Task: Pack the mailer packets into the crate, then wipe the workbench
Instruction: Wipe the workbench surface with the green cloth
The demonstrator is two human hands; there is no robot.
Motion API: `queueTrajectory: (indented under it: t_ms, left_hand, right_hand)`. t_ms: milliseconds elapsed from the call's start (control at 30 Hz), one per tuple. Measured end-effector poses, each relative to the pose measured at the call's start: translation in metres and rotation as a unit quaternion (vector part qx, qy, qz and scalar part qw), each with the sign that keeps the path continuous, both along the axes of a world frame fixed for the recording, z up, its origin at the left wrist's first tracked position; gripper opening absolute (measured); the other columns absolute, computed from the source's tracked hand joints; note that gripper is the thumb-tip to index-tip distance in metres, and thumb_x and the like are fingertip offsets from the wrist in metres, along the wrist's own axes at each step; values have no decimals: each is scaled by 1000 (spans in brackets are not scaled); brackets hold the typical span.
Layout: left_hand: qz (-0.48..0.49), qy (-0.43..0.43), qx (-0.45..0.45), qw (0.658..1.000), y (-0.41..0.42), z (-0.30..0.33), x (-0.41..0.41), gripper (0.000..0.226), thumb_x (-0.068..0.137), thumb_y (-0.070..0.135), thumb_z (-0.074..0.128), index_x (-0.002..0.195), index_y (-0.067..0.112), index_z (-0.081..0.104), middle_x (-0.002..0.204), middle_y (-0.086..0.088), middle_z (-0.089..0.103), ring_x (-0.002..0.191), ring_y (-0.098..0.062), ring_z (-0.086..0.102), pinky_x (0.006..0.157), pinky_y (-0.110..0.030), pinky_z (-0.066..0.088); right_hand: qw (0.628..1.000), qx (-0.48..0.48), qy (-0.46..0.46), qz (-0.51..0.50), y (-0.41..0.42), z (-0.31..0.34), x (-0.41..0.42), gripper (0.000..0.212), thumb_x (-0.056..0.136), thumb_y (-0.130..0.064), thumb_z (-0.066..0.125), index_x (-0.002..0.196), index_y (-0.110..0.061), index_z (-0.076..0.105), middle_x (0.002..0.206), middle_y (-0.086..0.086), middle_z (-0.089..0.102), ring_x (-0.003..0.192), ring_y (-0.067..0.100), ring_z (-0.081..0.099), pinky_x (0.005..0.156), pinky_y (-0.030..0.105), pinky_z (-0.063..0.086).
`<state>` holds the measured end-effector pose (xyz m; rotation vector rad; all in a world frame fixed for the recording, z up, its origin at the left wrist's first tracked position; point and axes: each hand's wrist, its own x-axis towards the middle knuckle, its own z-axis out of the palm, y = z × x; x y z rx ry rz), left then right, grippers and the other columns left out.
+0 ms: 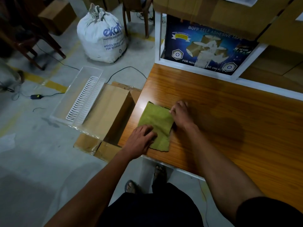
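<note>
- Left hand point(142, 139) is pressing flat, fingers spread, on the folded green cloth point(156, 125).
- Right hand point(181, 114) is pinching the cloth's far edge.
- Cloth is lying at the workbench point(221, 112) corner.
- Clear crate point(78, 97) is sitting on the floor holding white mailer packets point(82, 99), beside an open cardboard box point(108, 112).

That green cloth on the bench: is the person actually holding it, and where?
Both hands are on the green cloth. The left hand rests on its near-left corner; the right hand pinches its far-right edge.
</note>
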<state>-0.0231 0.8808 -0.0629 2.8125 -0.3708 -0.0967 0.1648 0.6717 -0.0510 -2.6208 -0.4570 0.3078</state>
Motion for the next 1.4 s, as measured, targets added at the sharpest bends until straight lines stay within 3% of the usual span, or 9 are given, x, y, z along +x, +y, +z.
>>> queueTrajectory:
  t_ms: [200,267,333,400,500,633,867,1167,1400]
  left_hand:
    - [-16,8,27,999,-1,10,1,35,103,38,54,134,24,55,143,-9,48,133,-29,47,110,-47,44]
    - [4,6,40,999,-9,16,8,38,102,41,49,135,21,52,143,-10,48,133,-30,47,108,-50,46]
    - [48,16,34,998,-21,20,22,45,104,45,45,140,20,49,149,-12,46,137,-32,45,111,-52,45]
    - [78,38,36,996,-33,18,39,54,107,52,38,153,23,41,161,-14,37,147,-34,37,120,-55,37]
    - [80,69,55,993,-42,3,60,64,110,59,22,169,37,14,178,-9,8,163,-37,7,130,-60,12]
    - [68,44,81,993,-38,-12,73,63,110,62,17,167,48,-6,179,0,-11,163,-38,-13,128,-66,1]
    - [16,37,95,995,-32,-7,61,64,108,69,17,166,52,-4,178,6,-12,161,-45,-15,124,-74,3]
    - [19,46,83,995,-26,-2,52,69,106,73,20,164,53,-12,177,5,-16,159,-44,-22,124,-74,-1]
    - [9,37,80,996,-21,-14,69,69,103,77,15,164,55,-7,178,4,-13,159,-45,-21,123,-74,-7]
  right_hand:
    - [999,13,-11,-38,4,-4,-2,11,104,-27,54,95,-27,48,120,5,48,115,32,47,99,54,45]
    - [996,39,9,-79,1,-11,-10,9,107,-34,44,109,-26,48,131,3,43,116,33,49,96,57,49]
    - [992,58,7,-110,-3,-19,-26,29,108,-37,37,131,-24,47,150,5,37,129,37,49,104,58,49]
    - [990,50,-4,-135,-12,-27,-49,44,110,-34,37,151,-19,42,166,8,31,147,35,40,118,55,40]
    - [987,-65,-76,-125,-26,-34,-81,56,112,-37,34,163,-15,32,173,7,25,160,27,23,131,50,16]
    - [983,-121,-88,-104,-30,-38,-87,60,112,-43,24,166,-17,26,176,4,17,163,23,13,131,52,13]
    - [983,-142,-63,-94,-26,-36,-84,67,110,-53,18,170,-22,14,178,3,1,164,23,0,131,55,5]
    - [976,-165,-96,-108,-17,-34,-123,69,110,-57,27,170,-26,12,178,4,0,164,25,0,129,59,5]
    - [974,-159,-102,-125,-16,-41,-118,65,111,-58,19,169,-34,7,178,-3,-3,164,20,-4,130,58,3]
